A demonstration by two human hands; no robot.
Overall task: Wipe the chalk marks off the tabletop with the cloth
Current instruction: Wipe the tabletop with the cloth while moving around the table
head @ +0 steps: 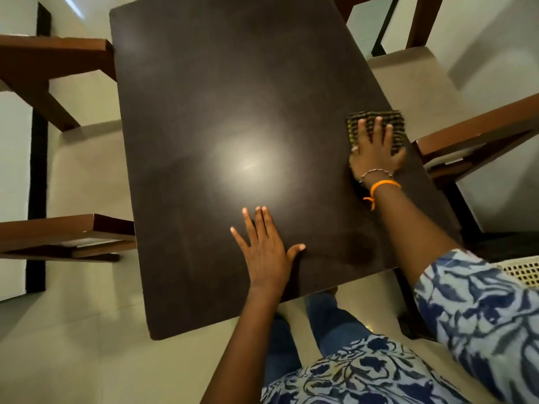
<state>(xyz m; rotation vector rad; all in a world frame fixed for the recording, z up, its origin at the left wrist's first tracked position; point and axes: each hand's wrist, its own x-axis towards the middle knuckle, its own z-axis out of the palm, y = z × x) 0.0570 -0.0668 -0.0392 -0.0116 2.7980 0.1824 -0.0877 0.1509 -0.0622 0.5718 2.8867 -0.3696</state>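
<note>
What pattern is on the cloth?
Dark with yellowish woven stripes or checks; the cloth shows under the right hand in the head view.

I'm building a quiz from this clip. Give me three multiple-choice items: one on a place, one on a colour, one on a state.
1. Where is the cloth on the tabletop?
A centre
B by its right edge
C by its left edge

2. What colour is the thread on the right wrist?
A orange
B green
C white

3. How is the left hand?
A fisted
B gripping cloth
C flat, fingers spread

Key:
1 B, the cloth lies at the right edge.
2 A, the thread is orange.
3 C, its palm rests flat while the right hand presses the cloth.
</note>
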